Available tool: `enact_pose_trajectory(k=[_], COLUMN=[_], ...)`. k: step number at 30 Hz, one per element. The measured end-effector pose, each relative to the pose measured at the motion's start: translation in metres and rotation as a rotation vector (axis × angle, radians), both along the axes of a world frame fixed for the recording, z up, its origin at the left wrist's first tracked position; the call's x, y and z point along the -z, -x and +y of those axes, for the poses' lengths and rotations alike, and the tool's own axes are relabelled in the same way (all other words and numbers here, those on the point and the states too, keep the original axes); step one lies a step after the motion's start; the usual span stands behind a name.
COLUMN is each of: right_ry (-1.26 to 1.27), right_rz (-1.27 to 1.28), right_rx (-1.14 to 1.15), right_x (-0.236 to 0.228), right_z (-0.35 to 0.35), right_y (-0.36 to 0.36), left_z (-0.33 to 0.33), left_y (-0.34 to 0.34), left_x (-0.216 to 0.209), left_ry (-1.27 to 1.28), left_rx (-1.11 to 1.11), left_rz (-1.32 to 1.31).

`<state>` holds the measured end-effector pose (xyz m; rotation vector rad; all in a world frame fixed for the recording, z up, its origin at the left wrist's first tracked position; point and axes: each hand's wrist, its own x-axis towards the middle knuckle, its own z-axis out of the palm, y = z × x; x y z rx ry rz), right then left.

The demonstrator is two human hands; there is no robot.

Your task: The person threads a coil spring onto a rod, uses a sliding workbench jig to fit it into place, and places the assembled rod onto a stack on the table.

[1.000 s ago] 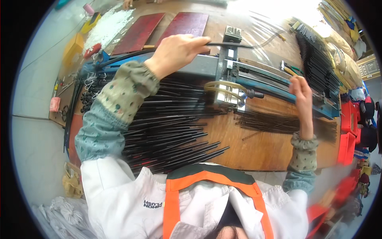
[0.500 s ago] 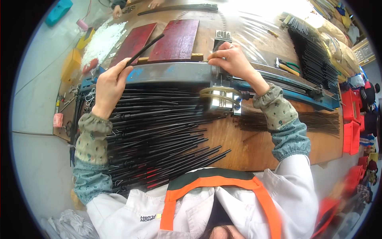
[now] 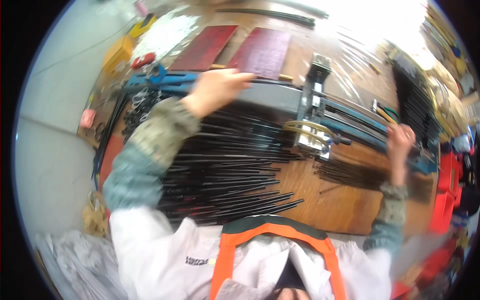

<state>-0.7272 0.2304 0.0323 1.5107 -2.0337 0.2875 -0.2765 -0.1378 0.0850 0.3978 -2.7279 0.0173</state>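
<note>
My left hand (image 3: 217,90) reaches over a grey and blue metal rail (image 3: 275,96), its fingers pressed together and pointing right. Blur hides what is between them. At the rail's right end, my right hand (image 3: 400,141) has its fingers curled; what they hold, if anything, cannot be made out. Between the hands stands a metal clamp unit (image 3: 314,132) with yellowish tubes. Below the rail lies a wide pile of thin black rods (image 3: 230,175), their ends pointing right. A bundle of thin dark wires (image 3: 350,175) sits right of it on the wooden table.
Two dark red boards (image 3: 260,52) lie beyond the rail. White small pieces (image 3: 167,32) are heaped at the far left near a yellow box (image 3: 118,54). Hand tools (image 3: 385,111) and stacked black rods (image 3: 417,92) are at the right. Red bins (image 3: 447,175) stand beside the table.
My left hand has moved right and down to the rail; the black rod it held up no longer shows raised. The right hand has left the clamp unit for the rail's right end. The view has shifted.
</note>
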Motion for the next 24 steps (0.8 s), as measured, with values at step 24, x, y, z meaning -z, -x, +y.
enact_pose_trajectory(k=[24], right_ry=[0.094], right_rz=[-0.043], right_rx=[0.045], right_x=[0.036], right_z=[0.067], right_y=[0.034], left_z=[0.031], left_y=[0.119], left_x=[0.036], left_ry=[-0.227], left_rx=[0.196], left_rz=[-0.061])
